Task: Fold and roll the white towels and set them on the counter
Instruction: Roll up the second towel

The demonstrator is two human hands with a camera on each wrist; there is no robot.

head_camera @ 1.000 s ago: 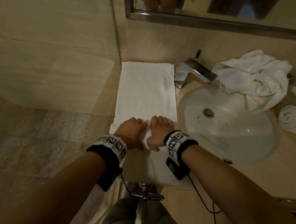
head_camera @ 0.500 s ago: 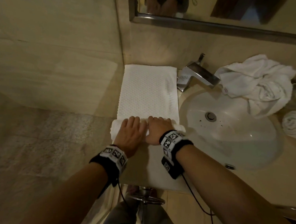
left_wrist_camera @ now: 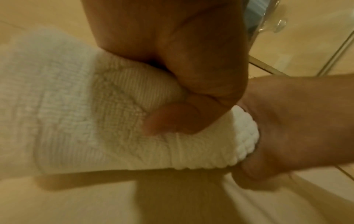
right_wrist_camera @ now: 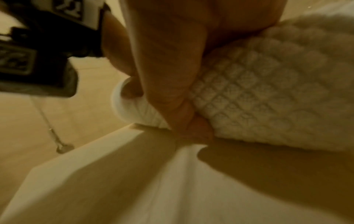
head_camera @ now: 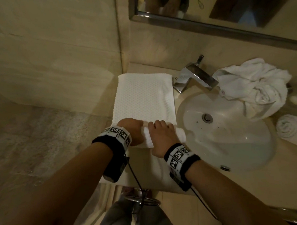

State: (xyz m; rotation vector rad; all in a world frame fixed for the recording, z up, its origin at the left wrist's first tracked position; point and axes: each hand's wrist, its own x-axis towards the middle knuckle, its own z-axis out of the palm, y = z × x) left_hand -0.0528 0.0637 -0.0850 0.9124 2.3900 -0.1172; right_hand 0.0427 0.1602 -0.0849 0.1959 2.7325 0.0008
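Note:
A folded white waffle towel [head_camera: 143, 97] lies as a long strip on the counter [head_camera: 251, 189], left of the sink. Its near end is wound into a roll [head_camera: 179, 134]. My left hand [head_camera: 133, 130] grips the roll's left part and my right hand [head_camera: 161, 134] grips the middle, both with curled fingers. In the left wrist view my left hand [left_wrist_camera: 172, 91] wraps over the roll [left_wrist_camera: 86, 121]. The right wrist view shows my right hand [right_wrist_camera: 168, 75] with its thumb tucked under the roll [right_wrist_camera: 258, 98]. A finished rolled towel [head_camera: 287, 125] lies right of the sink.
The white sink basin [head_camera: 232, 142] is right beside the roll, with a chrome faucet [head_camera: 194, 77] behind it. A heap of crumpled white towels [head_camera: 253, 86] hangs over the basin's far right rim. A wall bounds the counter's far end, and a mirror [head_camera: 225, 13] hangs above.
The roll has moved away from me along the strip and grown thicker, leaving less flat towel. My hands lay flat on it half a second ago; now their fingers curl around it.

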